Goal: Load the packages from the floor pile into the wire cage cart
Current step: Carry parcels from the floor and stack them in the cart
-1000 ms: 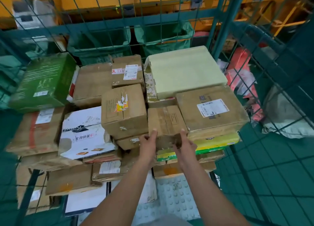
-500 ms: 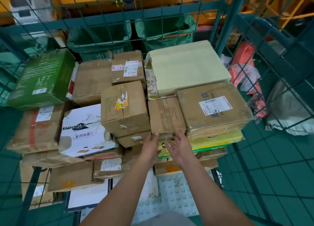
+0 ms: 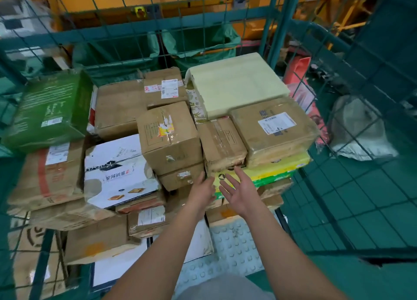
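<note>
Matt brown cardboard box [image 3: 222,145] wrapped in glossy tape; painted metal wire cage [image 3: 277,24]; studded plastic floor [image 3: 234,250].

Head view: forward-down, close over wire cage cart [image 3: 277,24].

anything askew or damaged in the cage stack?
Yes. The green box at the left edge sits tilted, leaning on neighbours. The white printed box is crumpled along its lower edge. Both hands are off the stack.
</note>
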A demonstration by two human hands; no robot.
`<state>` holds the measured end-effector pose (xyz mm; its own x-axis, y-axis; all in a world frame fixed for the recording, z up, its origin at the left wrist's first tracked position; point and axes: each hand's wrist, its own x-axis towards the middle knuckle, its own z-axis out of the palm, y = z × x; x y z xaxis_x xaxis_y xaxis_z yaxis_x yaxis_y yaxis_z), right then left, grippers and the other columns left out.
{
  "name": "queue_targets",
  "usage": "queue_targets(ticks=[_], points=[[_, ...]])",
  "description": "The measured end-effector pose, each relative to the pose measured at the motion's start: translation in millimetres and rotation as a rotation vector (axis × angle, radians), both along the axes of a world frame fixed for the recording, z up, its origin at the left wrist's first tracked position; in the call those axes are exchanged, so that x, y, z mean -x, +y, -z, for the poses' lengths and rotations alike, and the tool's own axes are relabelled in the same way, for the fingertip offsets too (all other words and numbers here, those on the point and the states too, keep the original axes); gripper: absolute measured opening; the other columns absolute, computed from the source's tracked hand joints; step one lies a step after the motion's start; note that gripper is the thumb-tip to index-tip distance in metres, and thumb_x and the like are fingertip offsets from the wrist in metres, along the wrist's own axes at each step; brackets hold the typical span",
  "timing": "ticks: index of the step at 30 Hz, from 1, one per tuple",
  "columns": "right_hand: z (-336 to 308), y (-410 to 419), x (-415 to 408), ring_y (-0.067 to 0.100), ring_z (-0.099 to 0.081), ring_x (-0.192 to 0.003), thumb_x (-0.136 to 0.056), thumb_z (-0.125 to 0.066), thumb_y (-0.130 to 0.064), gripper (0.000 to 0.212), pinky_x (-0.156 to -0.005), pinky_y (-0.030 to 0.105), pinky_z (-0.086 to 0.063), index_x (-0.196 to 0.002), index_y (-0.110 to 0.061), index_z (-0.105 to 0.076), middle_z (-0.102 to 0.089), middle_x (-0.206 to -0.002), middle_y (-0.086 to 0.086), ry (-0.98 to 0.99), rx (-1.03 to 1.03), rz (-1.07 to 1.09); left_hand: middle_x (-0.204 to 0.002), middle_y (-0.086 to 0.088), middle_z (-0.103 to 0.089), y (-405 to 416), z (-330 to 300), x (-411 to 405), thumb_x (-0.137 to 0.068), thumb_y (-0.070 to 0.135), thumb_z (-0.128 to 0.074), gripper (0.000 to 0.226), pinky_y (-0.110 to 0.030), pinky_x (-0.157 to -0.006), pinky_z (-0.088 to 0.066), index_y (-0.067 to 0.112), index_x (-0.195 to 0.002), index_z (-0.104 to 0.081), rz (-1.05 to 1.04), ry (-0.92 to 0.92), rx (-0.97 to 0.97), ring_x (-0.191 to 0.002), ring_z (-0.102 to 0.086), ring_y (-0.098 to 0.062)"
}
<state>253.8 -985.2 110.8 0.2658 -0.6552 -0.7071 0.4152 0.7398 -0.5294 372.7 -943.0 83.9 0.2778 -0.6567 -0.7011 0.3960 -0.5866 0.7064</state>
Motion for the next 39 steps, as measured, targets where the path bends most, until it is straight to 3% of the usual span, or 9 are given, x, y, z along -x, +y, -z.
queue_targets(ticks=[5, 8, 13, 16, 19, 21, 25, 30, 39], points=[[-2, 72, 2, 0.034, -0.052, -0.134, -0.11, -0.044, -0.036, 0.049, -0.112, 0.044, -0.045, -0.156, -0.023, -0.036, -0.049, -0.15, 0.012, 0.004, 0.026, 0.081, -0.143, -0.003, -0.06, 47, 2, -13, -0.103, 0.034, -0.056, 0.051, -0.032, -0.081, -0.051, 0.027, -0.152, -0.041, 0.117, 0.046, 0.046, -0.112, -0.063, -0.015], [1, 127, 7, 0.03, -0.058, -0.122, -0.111, -0.04, -0.032, 0.045, -0.117, 0.045, -0.04, -0.155, -0.023, -0.037, -0.06, -0.129, 0.008, 0.019, 0.027, 0.152, -0.129, 0.0, -0.067, 91, -1, -15, -0.103, 0.03, -0.057, 0.045, -0.028, -0.073, -0.049, 0.026, -0.147, -0.047, 0.163, 0.094, 0.054, -0.099, -0.065, -0.014], [19, 229, 23, 0.03, -0.061, -0.122, -0.108, -0.048, -0.038, 0.051, -0.097, 0.04, -0.052, -0.155, -0.02, -0.04, -0.057, -0.14, 0.01, 0.1, -0.058, 0.275, -0.117, 0.004, -0.064, 175, 9, -4, -0.104, 0.026, -0.057, 0.036, -0.026, -0.066, -0.051, 0.026, -0.14, -0.054, 0.309, 0.119, -0.043, -0.084, -0.063, -0.013], [26, 285, 43, 0.028, -0.064, -0.117, -0.106, -0.052, -0.041, 0.054, -0.087, 0.037, -0.055, -0.153, -0.018, -0.043, -0.059, -0.139, 0.01, 0.137, -0.095, 0.381, -0.132, 0.005, -0.061, 216, 8, 15, -0.105, 0.027, -0.057, 0.038, -0.032, -0.091, -0.053, 0.028, -0.142, -0.049, 0.454, 0.154, -0.091, -0.102, -0.063, -0.014], [26, 327, 69, 0.026, -0.066, -0.113, -0.105, -0.054, -0.041, 0.054, -0.083, 0.035, -0.056, -0.153, -0.019, -0.044, -0.061, -0.136, 0.009, 0.168, -0.101, 0.5, -0.122, 0.005, -0.061, 232, 7, 39, -0.103, 0.024, -0.06, 0.043, -0.038, -0.101, -0.05, 0.024, -0.145, -0.047, 0.563, 0.122, -0.081, -0.104, -0.062, -0.017], [23, 355, 89, 0.027, -0.064, -0.116, -0.105, -0.054, -0.04, 0.053, -0.085, 0.035, -0.055, -0.153, -0.021, -0.043, -0.06, -0.137, 0.009, 0.19, -0.104, 0.579, -0.114, 0.006, -0.063, 245, 5, 62, -0.103, 0.024, -0.061, 0.042, -0.038, -0.099, -0.05, 0.023, -0.143, -0.05, 0.652, 0.092, -0.078, -0.1, -0.062, -0.017], [22, 418, 132, 0.029, -0.062, -0.118, -0.103, -0.056, -0.041, 0.053, -0.085, 0.034, -0.055, -0.151, -0.019, -0.044, -0.06, -0.138, 0.011, 0.224, -0.142, 0.73, -0.123, 0.002, -0.064, 284, -1, 119, -0.105, 0.03, -0.055, 0.018, -0.032, -0.086, -0.051, 0.027, -0.121, -0.061, 0.858, 0.065, -0.072, -0.102, -0.062, -0.017], [24, 518, 205, 0.026, -0.065, -0.112, -0.104, -0.056, -0.038, 0.046, -0.077, 0.032, -0.055, -0.145, -0.019, -0.048, -0.063, -0.131, 0.009, 0.223, -0.231, 0.94, -0.122, 0.005, -0.063, 356, 2, 217, -0.106, 0.032, -0.054, 0.041, -0.032, -0.09, -0.055, 0.022, -0.145, -0.05, 1.139, 0.02, -0.05, -0.097, -0.062, -0.014], [37, 716, 348, 0.027, -0.064, -0.111, -0.107, -0.052, -0.032, 0.043, -0.089, 0.036, -0.053, -0.144, -0.011, -0.051, -0.063, -0.131, 0.011, 0.221, -0.31, 1.273, -0.123, 0.004, -0.064, 514, 8, 397, -0.106, 0.031, -0.054, 0.029, -0.033, -0.091, -0.056, 0.025, -0.134, -0.058, 1.508, -0.044, -0.043, -0.103, -0.064, -0.016]])
